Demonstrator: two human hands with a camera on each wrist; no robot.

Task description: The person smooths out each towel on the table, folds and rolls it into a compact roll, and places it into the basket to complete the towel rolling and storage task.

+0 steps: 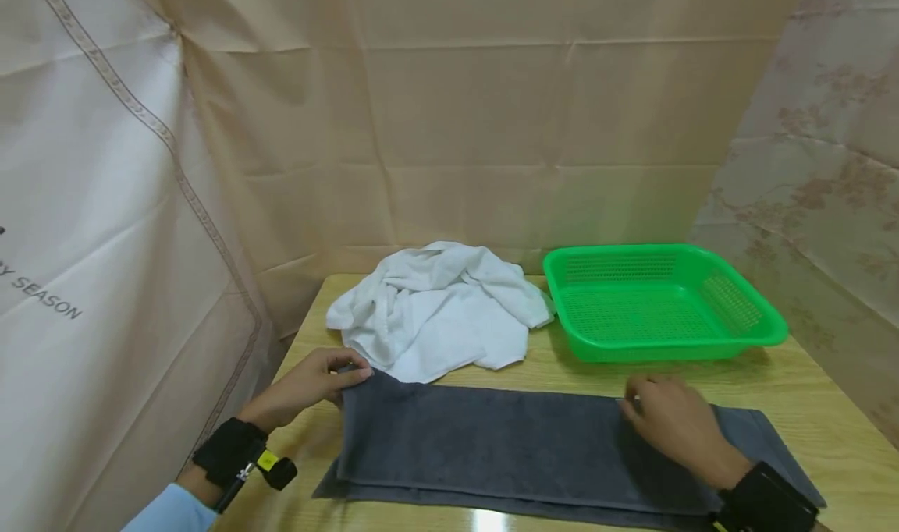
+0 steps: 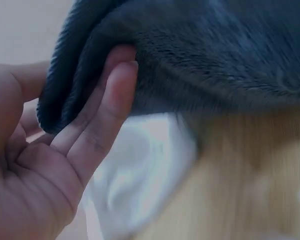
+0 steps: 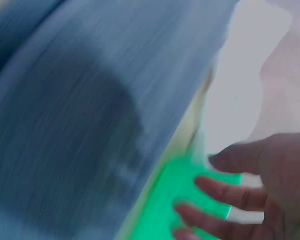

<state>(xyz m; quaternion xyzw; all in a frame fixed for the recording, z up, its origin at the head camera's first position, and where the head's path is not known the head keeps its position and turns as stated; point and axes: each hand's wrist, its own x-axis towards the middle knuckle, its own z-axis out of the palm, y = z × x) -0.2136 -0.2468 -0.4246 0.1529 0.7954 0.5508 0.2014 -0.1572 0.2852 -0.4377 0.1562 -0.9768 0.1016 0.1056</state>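
A dark grey towel (image 1: 485, 446), folded into a long strip, lies across the front of the table. My left hand (image 1: 330, 380) pinches its far left corner between thumb and fingers, lifting that end a little. In the left wrist view the fingers (image 2: 121, 90) sit under the folded layers of the towel (image 2: 205, 50). Over the right part of the strip hovers my right hand (image 1: 674, 423), its fingers loosely bent with nothing in them. The right wrist view shows those fingers (image 3: 215, 190) spread apart, away from the cloth, and blurred.
A crumpled white towel (image 1: 449, 313) lies behind the grey one, close to its far edge. At the back right of the wooden table (image 1: 808, 391) stands a green plastic basket (image 1: 639, 352) with nothing in it. Fabric sheets (image 1: 492, 126) hang behind and on both sides.
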